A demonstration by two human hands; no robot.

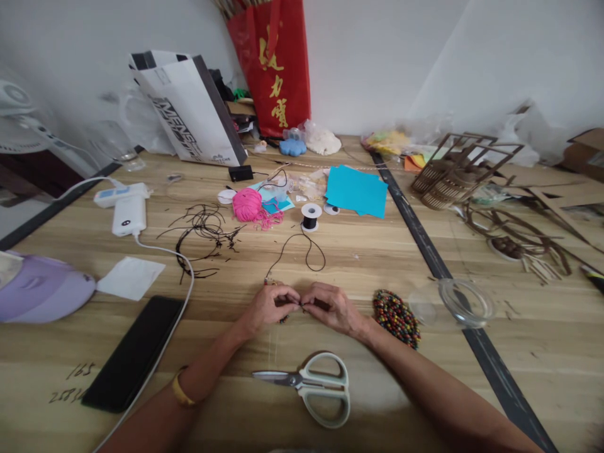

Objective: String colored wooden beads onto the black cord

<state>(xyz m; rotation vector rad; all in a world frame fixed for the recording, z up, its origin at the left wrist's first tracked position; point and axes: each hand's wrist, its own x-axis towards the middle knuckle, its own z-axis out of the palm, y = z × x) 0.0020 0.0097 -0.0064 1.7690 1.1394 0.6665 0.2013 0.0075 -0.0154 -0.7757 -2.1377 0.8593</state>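
Observation:
My left hand (265,309) and my right hand (333,308) meet over the table, thumbs and forefingers pinched. A dark bit, seemingly the end of thin black cord, shows between the fingertips; its details are too small to see. Part of a strand of small coloured beads (283,319) peeks out around my left hand, the rest hidden. From a white spool (311,209), black cord (324,258) loops down to the beads by my left hand. Scissors (295,379) with pale handles lie in front of my hands. To the right of my right hand sits a coiled bead string (396,318).
On the left are a phone (134,352), a power bank (129,214) with a white cable and black cord scraps (207,220). Pink yarn (247,204) and blue sheets (356,190) lie behind. Clear rings (467,302) and small woven baskets (438,182) stand right.

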